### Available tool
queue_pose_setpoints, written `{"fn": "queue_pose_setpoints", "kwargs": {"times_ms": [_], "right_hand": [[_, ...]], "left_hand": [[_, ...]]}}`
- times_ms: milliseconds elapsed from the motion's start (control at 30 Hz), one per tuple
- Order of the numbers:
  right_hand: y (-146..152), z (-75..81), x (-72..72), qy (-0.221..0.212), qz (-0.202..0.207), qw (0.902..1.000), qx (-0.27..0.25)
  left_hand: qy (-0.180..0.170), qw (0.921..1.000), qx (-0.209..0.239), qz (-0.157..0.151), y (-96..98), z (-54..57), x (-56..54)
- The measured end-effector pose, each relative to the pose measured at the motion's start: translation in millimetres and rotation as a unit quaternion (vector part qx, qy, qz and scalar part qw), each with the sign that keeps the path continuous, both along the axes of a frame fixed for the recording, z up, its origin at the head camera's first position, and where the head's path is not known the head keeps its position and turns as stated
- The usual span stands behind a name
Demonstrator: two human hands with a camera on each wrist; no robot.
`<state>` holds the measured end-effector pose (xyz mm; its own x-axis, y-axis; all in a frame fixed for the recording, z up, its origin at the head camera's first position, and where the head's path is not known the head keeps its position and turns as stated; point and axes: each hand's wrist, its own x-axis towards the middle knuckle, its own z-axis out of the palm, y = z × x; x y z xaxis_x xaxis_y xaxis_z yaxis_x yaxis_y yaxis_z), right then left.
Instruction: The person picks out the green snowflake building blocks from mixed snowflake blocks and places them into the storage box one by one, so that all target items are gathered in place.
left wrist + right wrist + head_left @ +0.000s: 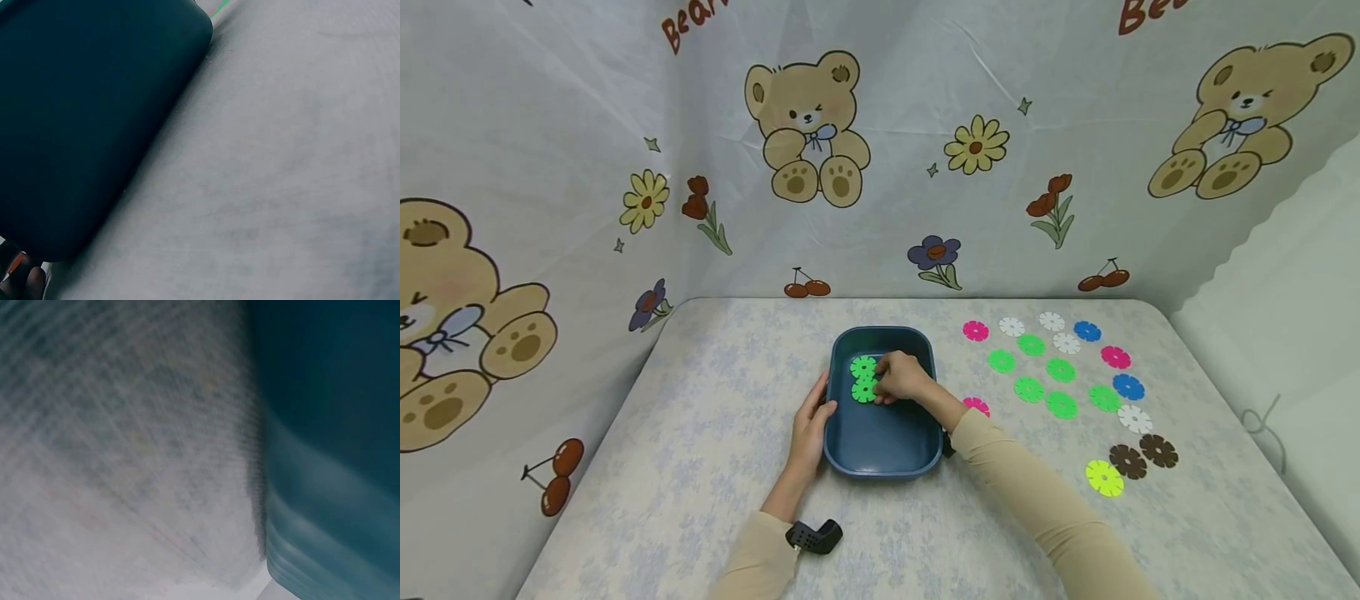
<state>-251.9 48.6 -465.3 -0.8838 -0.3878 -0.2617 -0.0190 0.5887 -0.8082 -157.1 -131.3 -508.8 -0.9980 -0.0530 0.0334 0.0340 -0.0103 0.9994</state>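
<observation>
A dark blue tray [883,446] lies on the table, with two green notched discs [862,367] side by side in its left part. My left hand [807,433] grips the tray's left side, the thumb at the rim and the other fingers along the outer wall. Inside the tray, my right hand [904,379] has curled fingers at the right edge of the green discs and pinches the lower one; the fingers partly cover that edge. In the left wrist view the tray's dark side [94,112] fills the upper left. The right wrist view shows the tray wall [337,475].
Right of the tray, loose notched discs are spread over the table [700,450]: several green discs [1062,370], white [1135,418], blue [1128,387], pink [1116,357], two brown [1159,451] and a yellow one [1105,477]. A bear-print cloth [887,242] hangs behind.
</observation>
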Motion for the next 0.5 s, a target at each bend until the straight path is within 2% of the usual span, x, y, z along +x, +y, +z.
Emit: {"fn": "queue_pose_setpoints", "kwargs": {"times_ms": [500], "right_hand": [[-0.9,1.9,1.9,-0.005,0.008,0.9999,-0.011]], "left_hand": [[-0.002,1.0,0.008,-0.002,0.1,-0.6,-0.7]]}}
